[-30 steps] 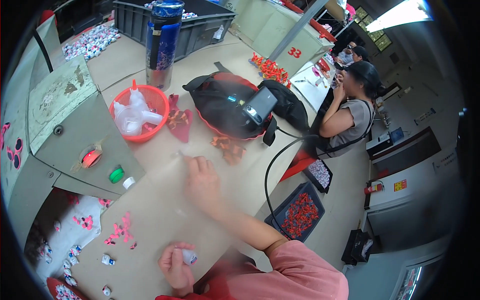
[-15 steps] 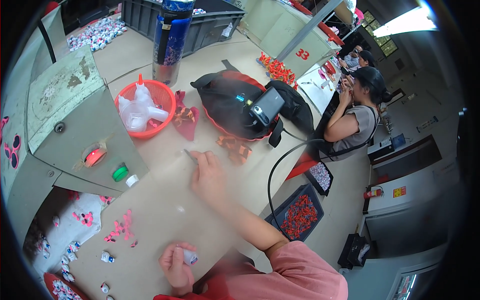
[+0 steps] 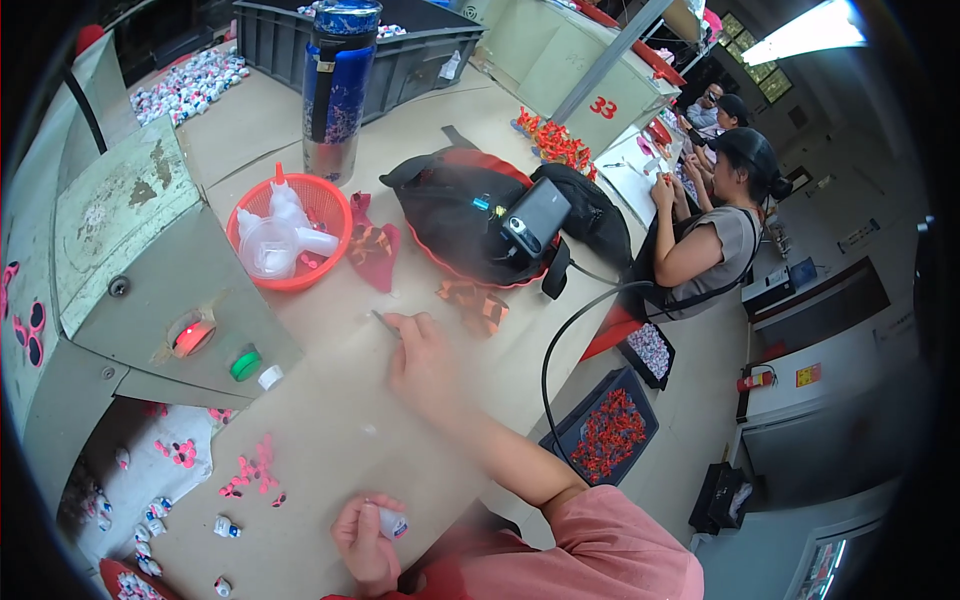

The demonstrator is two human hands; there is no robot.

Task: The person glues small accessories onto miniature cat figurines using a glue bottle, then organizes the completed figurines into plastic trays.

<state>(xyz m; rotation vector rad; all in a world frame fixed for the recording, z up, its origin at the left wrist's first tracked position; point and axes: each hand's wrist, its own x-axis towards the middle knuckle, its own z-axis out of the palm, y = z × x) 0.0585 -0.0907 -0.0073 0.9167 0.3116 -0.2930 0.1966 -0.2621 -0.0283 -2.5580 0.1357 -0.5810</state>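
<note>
— What did we hold close to us?
— Our left hand (image 3: 365, 540) was curled tight round a small white plastic piece (image 3: 392, 522), low by our lap, ready to work on.
— And farther out?
— Our right hand (image 3: 420, 355) pinched a thin dark metal tool (image 3: 386, 323) on the tan cardboard tabletop (image 3: 330, 420), near the round orange plastic basket (image 3: 290, 235).
</note>
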